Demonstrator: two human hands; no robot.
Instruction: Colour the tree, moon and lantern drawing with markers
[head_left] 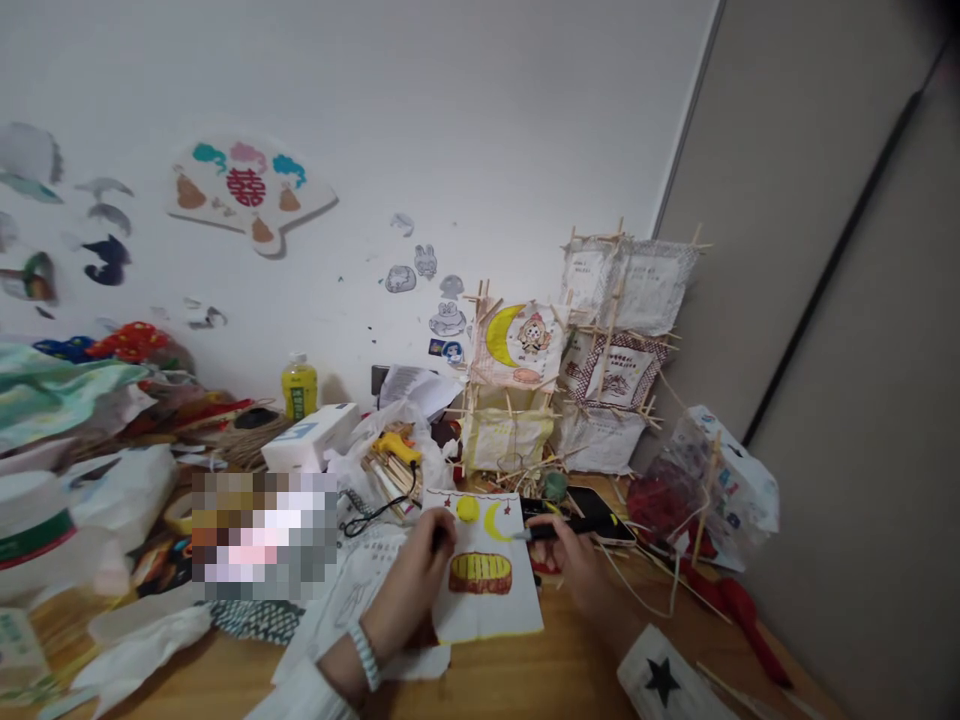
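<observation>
A sheet of white paper (487, 615) lies on the wooden desk, with a yellow moon, a yellow disc, small stars and a brown-and-yellow shape drawn on it. My right hand (574, 560) is closed around a black marker (547, 527), whose grey end points left over the paper's right side. At the left edge of the paper is my left hand (427, 550), its fingers curled in. Something dark shows at those fingertips, too small to name. Under my left forearm lies another drawn sheet (352, 590).
Stick-framed paper lanterns (517, 345) stand behind the paper. A phone (600, 512) lies right of it. Further left are a yellow glue gun (397, 447), a white box (311, 437), a drink bottle (299, 388) and heaped cloth. A plastic bag (705, 490) sits at right.
</observation>
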